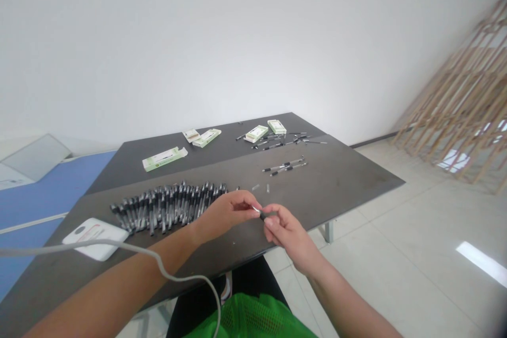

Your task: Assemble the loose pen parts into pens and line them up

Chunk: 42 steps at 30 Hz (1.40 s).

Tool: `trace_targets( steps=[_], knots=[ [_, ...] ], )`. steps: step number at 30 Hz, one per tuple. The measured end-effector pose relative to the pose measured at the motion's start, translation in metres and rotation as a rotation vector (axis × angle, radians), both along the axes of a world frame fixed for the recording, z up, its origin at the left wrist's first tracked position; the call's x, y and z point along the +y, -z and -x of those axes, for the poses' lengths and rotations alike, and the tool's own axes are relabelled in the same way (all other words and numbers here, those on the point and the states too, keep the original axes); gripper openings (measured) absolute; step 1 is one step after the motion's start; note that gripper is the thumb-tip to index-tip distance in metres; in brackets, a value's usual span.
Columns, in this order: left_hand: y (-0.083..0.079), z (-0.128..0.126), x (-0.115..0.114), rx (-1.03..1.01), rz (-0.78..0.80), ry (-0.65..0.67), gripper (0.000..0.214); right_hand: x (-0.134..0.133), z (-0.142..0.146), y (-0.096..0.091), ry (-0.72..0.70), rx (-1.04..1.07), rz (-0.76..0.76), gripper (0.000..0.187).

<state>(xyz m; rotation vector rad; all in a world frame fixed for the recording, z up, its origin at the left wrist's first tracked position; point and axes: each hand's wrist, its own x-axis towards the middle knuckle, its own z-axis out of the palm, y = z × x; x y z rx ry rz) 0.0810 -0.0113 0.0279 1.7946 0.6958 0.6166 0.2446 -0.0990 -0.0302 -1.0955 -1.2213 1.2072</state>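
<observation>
Slim black-and-pale pen piece [262, 215], near side | left hand [227, 215], right hand [290, 233]: fingertips pinched it | step seemed two-handed adjustment | next move apparently called for steady alignment

"Is it bright?"
"Yes! The wall [253, 37] is pale, and white light shines on the floor [396, 237], lower right."
"Is it clear?"
"Bit fuzzy. The wooden frames [455, 100] at right look stretched, and the right corners go dark."

8 o'clock: pens [170, 205], smooth plastic | 3 o'clock: wooden rack [464, 84] | 4 o'clock: shiny floor [396, 243] | 6 o'clock: holey cloth top [255, 319]
</observation>
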Motion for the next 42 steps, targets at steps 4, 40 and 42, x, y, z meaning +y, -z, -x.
trace_targets(
  steps=[4,40,42],
  knots=[
    [0.005,0.000,-0.002,-0.079,0.139,0.035,0.013,-0.004,0.004,-0.004,-0.181,0.426,0.190,0.024],
    [0.016,-0.006,-0.005,-0.115,0.363,-0.075,0.025,-0.003,0.027,0.002,0.032,0.510,0.175,0.026],
    [0.015,-0.007,-0.006,-0.171,0.428,-0.053,0.025,-0.004,0.027,0.003,-0.155,0.624,0.254,0.027]
  ],
)
